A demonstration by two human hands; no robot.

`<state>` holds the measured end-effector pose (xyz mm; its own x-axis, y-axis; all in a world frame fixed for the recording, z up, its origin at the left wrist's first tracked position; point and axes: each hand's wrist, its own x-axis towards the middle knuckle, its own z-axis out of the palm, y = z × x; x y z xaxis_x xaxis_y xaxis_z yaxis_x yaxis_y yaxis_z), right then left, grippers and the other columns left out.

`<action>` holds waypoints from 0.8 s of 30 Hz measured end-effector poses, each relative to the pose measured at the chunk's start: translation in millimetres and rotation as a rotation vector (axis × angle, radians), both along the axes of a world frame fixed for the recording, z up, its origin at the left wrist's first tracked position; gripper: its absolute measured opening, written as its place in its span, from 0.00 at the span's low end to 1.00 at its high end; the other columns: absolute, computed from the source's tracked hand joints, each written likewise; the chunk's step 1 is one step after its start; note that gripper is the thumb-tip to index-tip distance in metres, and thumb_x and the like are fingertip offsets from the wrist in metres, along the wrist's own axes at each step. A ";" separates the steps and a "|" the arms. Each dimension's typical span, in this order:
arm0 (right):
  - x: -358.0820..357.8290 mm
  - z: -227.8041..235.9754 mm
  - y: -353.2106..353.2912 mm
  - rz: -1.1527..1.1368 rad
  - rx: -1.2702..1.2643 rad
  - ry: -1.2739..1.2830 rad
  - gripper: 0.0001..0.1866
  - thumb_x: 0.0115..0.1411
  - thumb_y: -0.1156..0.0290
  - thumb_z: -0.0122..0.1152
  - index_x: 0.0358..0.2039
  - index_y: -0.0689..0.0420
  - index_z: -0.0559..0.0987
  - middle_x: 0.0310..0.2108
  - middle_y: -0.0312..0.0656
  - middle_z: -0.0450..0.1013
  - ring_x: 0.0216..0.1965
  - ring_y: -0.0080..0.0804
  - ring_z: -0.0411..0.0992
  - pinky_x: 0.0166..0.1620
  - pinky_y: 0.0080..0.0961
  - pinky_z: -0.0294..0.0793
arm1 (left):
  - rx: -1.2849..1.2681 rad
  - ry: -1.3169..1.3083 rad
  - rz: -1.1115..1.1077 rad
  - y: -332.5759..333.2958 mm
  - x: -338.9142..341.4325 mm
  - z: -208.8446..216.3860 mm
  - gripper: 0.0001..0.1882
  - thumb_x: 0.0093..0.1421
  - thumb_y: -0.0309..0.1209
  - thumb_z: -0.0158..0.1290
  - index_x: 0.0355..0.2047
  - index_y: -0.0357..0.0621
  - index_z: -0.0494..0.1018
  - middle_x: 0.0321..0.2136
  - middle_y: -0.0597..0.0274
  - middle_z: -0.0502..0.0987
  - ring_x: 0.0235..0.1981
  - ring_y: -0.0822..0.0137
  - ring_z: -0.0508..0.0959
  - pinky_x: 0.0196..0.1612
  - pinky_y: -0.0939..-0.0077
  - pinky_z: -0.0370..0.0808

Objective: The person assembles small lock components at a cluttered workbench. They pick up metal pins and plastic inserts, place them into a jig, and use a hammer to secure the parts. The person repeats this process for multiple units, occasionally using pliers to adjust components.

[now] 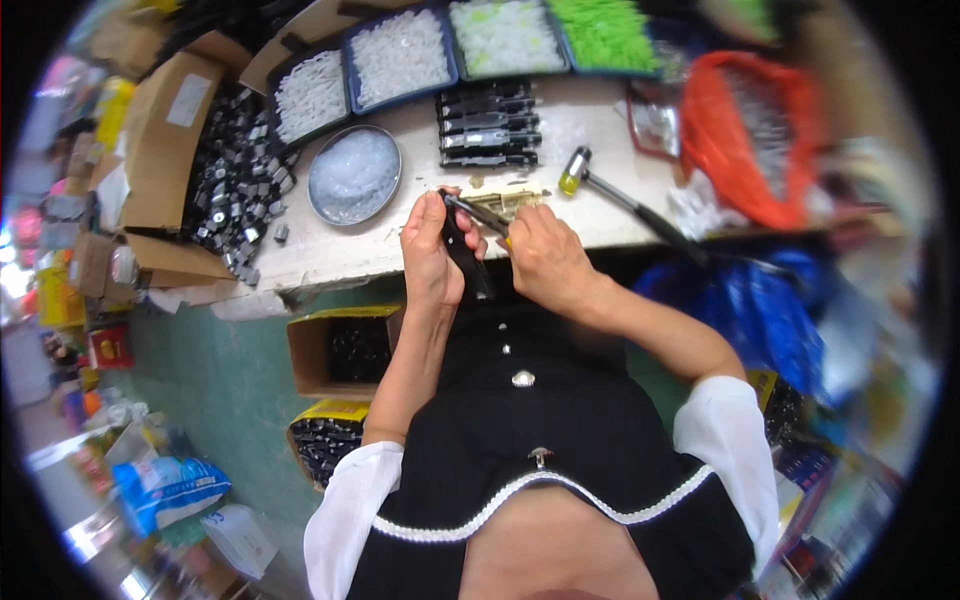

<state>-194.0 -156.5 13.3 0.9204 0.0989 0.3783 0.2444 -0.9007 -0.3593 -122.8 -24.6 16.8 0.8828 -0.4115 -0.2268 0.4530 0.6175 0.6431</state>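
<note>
My left hand (428, 248) is wrapped round a long, narrow black part (465, 262), held tilted just off the bench's front edge. My right hand (548, 258) grips a slim metal tool (482, 213) with a bit of yellow at its grip; its exact kind is hard to make out. The tool's far end meets the upper end of the black part. Behind my hands a brass-coloured metal fixture (512, 199) sits on the bench, partly covered by my fingers. Several similar black parts (488, 140) lie stacked in a row beyond it.
A round metal dish (392, 198) of whitish translucent stuff stands left. Trays of white and green pieces (400, 60) line the back. A hammer (630, 205) and red bag (700, 120) lie right. Left, a carton (160, 150) stands beside spilled metal-and-black pieces (235, 180).
</note>
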 end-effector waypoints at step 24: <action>-6.9 30.7 12.2 0.045 0.342 0.078 0.09 0.54 0.72 0.56 0.29 0.66 0.70 0.34 0.52 0.67 0.37 0.48 0.66 0.40 0.36 0.66 | -0.305 -0.135 -0.213 25.0 13.7 -11.8 0.14 0.65 0.40 0.39 0.39 0.43 0.66 0.19 0.62 0.67 0.16 0.69 0.67 0.17 0.76 0.65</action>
